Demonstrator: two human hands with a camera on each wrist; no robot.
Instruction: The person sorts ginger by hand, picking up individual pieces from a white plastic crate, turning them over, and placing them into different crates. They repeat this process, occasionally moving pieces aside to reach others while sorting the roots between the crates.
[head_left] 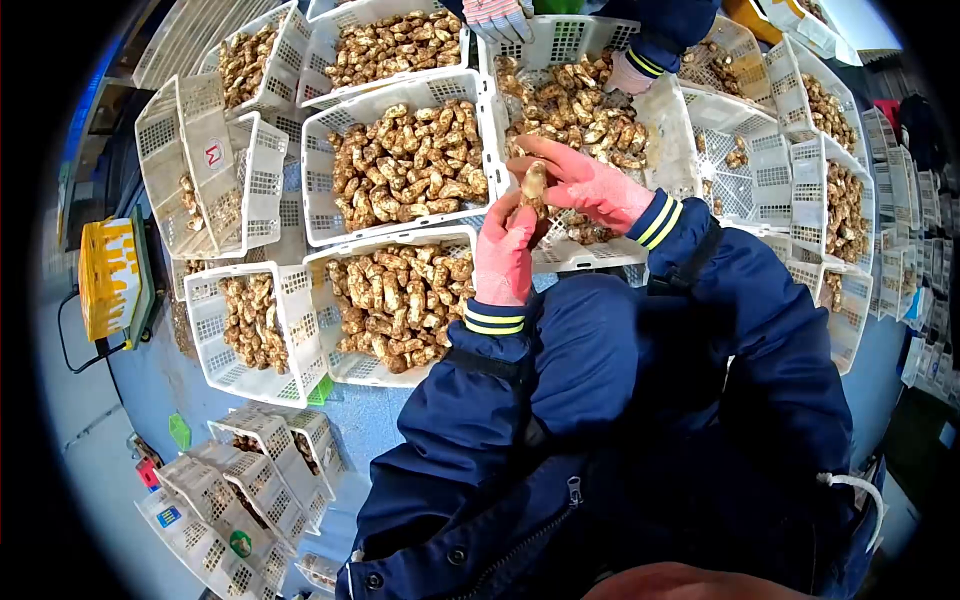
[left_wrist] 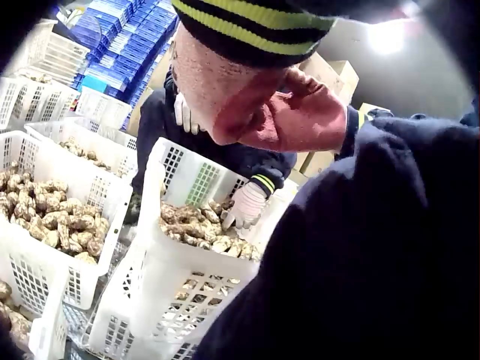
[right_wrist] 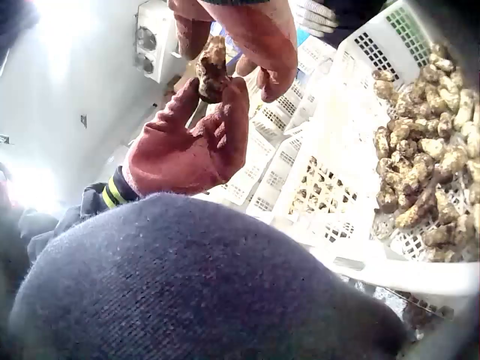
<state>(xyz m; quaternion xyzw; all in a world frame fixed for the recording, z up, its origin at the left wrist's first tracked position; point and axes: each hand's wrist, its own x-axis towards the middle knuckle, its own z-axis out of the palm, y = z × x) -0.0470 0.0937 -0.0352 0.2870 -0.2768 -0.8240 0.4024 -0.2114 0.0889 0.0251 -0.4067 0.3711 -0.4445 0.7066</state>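
A single brown-and-pale mushroom point(head_left: 535, 186) point(right_wrist: 213, 69) stands between two pink-gloved hands, above a crate point(head_left: 672, 140) of similar mushrooms. My left hand point(head_left: 503, 258) point(right_wrist: 187, 146) pinches its lower end between thumb and fingertips. Around the upper part is my right hand point(head_left: 592, 186) point(right_wrist: 251, 37), its fingers extended fairly straight and close beside the mushroom; whether they press on it is hard to see. In the left wrist view, the gloves point(left_wrist: 225, 94) overlap and the mushroom is hidden.
Full mushroom crates point(head_left: 312, 190) point(left_wrist: 112, 240) stand at the left, more point(head_left: 868, 215) at the right. Opposite, another person's gloved hand point(head_left: 628, 76) point(left_wrist: 244, 206) reaches into the same crate; their other hand point(head_left: 498, 18) is by its far edge. A yellow box point(head_left: 108, 280) stands far left.
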